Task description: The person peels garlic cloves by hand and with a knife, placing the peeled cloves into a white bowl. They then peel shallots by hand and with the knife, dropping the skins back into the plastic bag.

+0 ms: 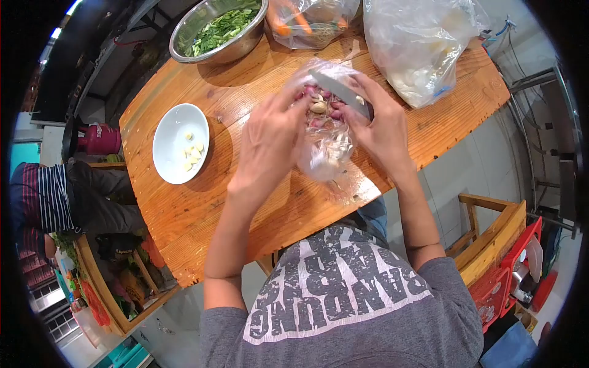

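Between both hands [270, 138] [383, 129], garlic bag [325, 147], knife [340, 92] perhaps gripped

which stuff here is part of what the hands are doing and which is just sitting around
In use:
left hand
right hand
knife
bag of garlic and shallots
white plate with peeled cloves

Lying about:
steel bowl of greens
bag with carrots
big clear bag
red kettle

both hands [270, 138] raised, fingers curled
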`<action>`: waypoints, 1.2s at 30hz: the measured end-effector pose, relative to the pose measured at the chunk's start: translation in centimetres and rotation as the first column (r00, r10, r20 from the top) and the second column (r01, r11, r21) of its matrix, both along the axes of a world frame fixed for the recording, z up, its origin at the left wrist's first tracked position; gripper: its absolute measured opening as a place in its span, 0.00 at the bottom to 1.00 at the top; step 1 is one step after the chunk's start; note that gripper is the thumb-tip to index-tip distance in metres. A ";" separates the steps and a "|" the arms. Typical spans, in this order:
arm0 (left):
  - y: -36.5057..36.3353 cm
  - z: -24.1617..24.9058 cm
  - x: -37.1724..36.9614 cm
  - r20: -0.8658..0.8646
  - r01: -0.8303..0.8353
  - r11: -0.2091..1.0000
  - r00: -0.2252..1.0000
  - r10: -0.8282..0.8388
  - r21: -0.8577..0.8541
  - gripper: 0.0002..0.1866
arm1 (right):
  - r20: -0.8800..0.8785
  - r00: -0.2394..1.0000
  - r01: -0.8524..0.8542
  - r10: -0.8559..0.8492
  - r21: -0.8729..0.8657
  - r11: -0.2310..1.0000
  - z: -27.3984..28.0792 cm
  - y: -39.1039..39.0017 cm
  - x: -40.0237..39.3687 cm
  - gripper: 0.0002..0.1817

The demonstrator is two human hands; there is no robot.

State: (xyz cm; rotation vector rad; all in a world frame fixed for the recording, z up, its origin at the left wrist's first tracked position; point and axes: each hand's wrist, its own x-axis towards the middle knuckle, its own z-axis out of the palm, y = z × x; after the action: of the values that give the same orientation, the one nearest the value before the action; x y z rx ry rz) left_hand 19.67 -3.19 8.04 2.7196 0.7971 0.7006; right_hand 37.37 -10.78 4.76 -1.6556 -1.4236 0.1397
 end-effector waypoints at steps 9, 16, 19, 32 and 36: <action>1.6 -0.9 1.9 -0.211 -0.052 0.988 0.974 0.082 0.145 0.15 | 0.047 0.998 -0.053 0.051 0.041 0.998 1.0 0.8 0.6 0.27; 2.1 -2.5 3.0 -0.183 -0.023 0.991 0.982 0.046 0.129 0.12 | -0.046 0.997 -0.053 0.057 0.087 0.995 0.7 0.9 0.8 0.25; 1.5 -2.4 2.6 -0.162 0.022 0.998 0.987 -0.014 0.051 0.10 | -0.071 0.997 -0.033 0.039 0.080 0.996 0.3 0.6 1.2 0.24; 1.9 -2.9 0.9 -0.040 0.019 1.000 0.999 -0.019 -0.002 0.08 | -0.239 0.958 -0.169 0.157 -0.034 0.985 3.1 -3.2 -0.6 0.20; 1.7 -3.5 0.6 -0.030 -0.033 0.999 0.999 0.032 -0.004 0.08 | -0.294 0.920 -0.290 0.260 -0.063 0.955 3.1 -4.8 -0.8 0.18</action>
State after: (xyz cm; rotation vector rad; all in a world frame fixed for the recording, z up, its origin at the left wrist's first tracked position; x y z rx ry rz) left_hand 20.28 -1.47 4.55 2.7254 0.8505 0.6655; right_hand 36.62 -15.62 7.88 -1.4406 -1.4386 0.5994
